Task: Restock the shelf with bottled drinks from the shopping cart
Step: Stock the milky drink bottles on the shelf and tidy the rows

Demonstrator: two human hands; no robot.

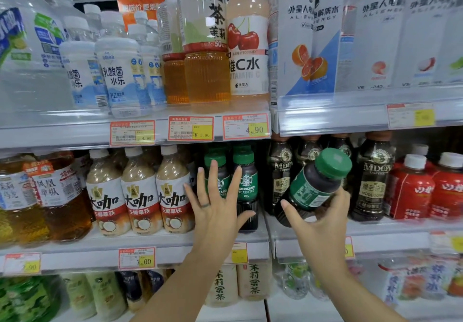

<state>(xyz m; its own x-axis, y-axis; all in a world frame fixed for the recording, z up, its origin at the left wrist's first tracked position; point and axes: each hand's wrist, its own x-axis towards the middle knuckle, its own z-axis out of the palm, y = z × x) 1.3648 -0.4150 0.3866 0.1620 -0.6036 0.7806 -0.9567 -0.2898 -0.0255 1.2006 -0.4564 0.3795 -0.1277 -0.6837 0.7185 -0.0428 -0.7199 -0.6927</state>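
My right hand (323,224) grips a dark coffee bottle with a green cap and green label (313,186), tilted with its cap up and to the right, in front of the middle shelf (140,244). My left hand (218,209) is spread open with straight fingers against two green-capped Starbucks Americano bottles (246,181) that stand on that shelf; a ring sits on one finger. The bottle behind my left palm is mostly hidden.
Milk-coffee bottles (140,194) stand left of the Americano row, dark MDOV coffee bottles (373,179) to its right, then red bottles (413,189). The upper shelf holds water, tea and Alienergy bottles (310,36). Price tags line the shelf rails. The lower shelf carries jasmine tea bottles (253,281).
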